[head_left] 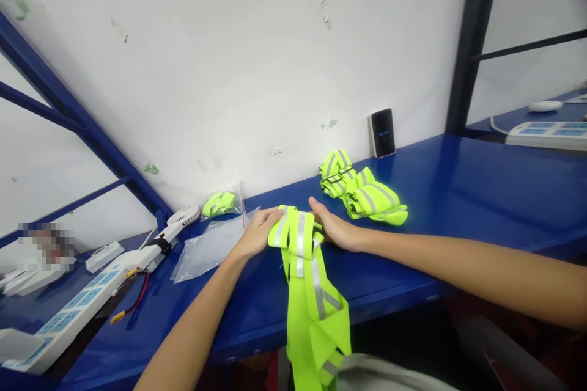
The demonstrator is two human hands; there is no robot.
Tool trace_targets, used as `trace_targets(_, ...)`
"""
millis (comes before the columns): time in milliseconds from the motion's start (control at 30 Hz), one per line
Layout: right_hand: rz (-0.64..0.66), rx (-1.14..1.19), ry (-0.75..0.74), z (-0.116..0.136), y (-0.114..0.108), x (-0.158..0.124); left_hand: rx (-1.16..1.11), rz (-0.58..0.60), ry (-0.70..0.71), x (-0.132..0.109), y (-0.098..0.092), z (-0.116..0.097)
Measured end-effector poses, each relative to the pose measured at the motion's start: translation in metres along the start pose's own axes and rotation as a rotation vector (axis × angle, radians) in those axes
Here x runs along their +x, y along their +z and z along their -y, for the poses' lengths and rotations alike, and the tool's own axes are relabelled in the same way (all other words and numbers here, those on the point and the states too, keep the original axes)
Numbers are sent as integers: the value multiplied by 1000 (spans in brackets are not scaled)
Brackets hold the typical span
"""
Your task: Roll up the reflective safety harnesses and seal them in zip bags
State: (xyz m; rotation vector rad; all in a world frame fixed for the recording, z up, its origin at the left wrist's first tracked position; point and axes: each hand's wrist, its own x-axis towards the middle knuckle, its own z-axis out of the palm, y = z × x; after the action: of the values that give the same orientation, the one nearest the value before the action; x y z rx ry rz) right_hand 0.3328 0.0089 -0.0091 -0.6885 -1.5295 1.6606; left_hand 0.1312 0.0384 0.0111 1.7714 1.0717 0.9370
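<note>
A neon-yellow reflective vest (305, 269) with grey stripes lies over the front edge of the blue table (458, 195) and hangs down toward my lap. My left hand (257, 233) grips the folded top of the vest on its left side. My right hand (332, 227) holds the same folded top from the right, fingers curled around the fabric. Both hands rest on the table surface.
Two folded yellow vests (362, 190) lie behind my right hand. Clear plastic bags (211, 245) lie to the left, one bagged vest (219, 203) near the wall. A phone (382, 132) leans on the wall. A small fan (182, 217) and power strips (77, 305) sit left; another strip (548, 132) far right.
</note>
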Motion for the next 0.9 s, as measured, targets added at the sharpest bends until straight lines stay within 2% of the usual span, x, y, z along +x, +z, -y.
trace_targets(67,-14,-37,-3,1,-2,0,-102,-64,-23,2,5,2)
trace_targets(133,-63,-165,-95,5,-9,-2,-210,-135,-49,4,9,4)
trace_targets(233,-137,-515,-433,16,-20,-8,-346,-236,-76,8,12,6)
trace_targets(300,-112,-780,-661,23,-25,-13,-413,-290,-58,9,13,7)
trace_targets(400,-138,-1067,-833,29,-29,-15,-421,-274,29,9,15,9)
trace_targets(500,-205,-1142,-890,28,-30,-12,-275,-214,122,8,16,9)
trace_targets(567,-212,-1119,-890,25,-29,-10,-119,-224,143,8,15,9)
trace_targets(633,-254,-1044,-829,23,-28,-8,-17,-271,156,8,13,9)
trace_targets(733,-355,-790,-645,23,-21,-6,-2,-330,284,9,9,9)
trace_targets(800,-374,-567,-508,24,-17,-3,1,-366,393,10,7,8)
trace_targets(900,-440,-295,-319,25,-15,1,-71,-457,411,10,4,5)
